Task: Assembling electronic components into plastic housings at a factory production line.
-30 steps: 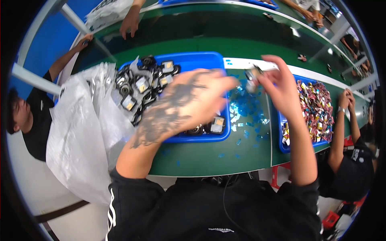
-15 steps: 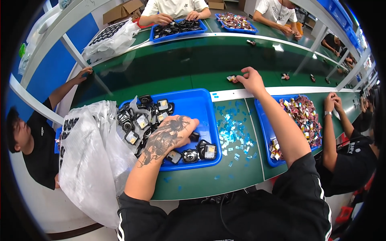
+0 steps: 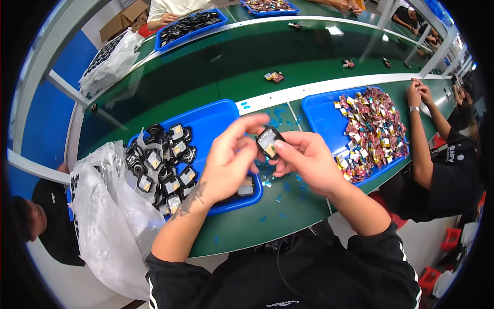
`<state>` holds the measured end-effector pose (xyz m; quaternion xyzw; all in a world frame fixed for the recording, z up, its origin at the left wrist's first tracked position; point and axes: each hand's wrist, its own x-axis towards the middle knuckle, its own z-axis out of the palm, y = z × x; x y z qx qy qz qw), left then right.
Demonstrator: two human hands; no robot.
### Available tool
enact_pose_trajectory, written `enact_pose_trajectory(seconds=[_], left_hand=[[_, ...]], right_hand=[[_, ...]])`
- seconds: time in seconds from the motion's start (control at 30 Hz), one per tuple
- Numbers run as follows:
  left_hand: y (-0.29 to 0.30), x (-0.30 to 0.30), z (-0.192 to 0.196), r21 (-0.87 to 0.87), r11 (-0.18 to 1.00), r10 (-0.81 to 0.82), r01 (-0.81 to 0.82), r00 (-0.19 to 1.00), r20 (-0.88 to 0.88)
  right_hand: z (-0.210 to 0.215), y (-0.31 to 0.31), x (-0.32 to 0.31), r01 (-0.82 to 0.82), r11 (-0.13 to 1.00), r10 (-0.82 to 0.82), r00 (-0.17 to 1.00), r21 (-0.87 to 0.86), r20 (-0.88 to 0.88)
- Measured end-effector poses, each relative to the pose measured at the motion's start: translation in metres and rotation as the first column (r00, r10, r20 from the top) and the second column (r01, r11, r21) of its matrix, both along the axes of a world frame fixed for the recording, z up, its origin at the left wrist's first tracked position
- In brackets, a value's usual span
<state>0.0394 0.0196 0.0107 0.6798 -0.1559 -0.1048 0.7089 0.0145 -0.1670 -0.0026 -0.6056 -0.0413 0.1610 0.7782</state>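
The small black rounded-square plastic casing (image 3: 269, 142), seemingly light, rigid and slick, sits clamped edgewise in the right hand (image 3: 307, 160) grip, while the left hand (image 3: 230, 158) grip hovers apart just left.

Both hands (image 3: 267, 154) raised together, fingers pinched

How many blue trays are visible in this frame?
4: one under the left hand, one right of it, two on the far side. More may be hidden.
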Motion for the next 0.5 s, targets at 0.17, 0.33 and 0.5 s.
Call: enact_pose_trajectory(seconds=[0.17,0.33,0.5], left_hand=[[-0.002,-0.007,-0.012,0.041,0.993,-0.106,0.106,0.994,-0.017],[-0.007,-0.01,-0.015,0.131,0.99,-0.052,0.056,0.998,-0.031],[-0.007,-0.014,-0.013,0.231,0.967,-0.104,0.11,0.994,-0.04]], right_hand=[[-0.006,0.001,-0.011,0.089,0.988,-0.068,0.985,-0.128,0.161],[-0.004,-0.006,-0.01,0.237,0.888,-0.067,0.914,-0.394,0.399],[0.003,-0.011,-0.011,0.295,0.834,-0.034,0.87,-0.466,0.491]])
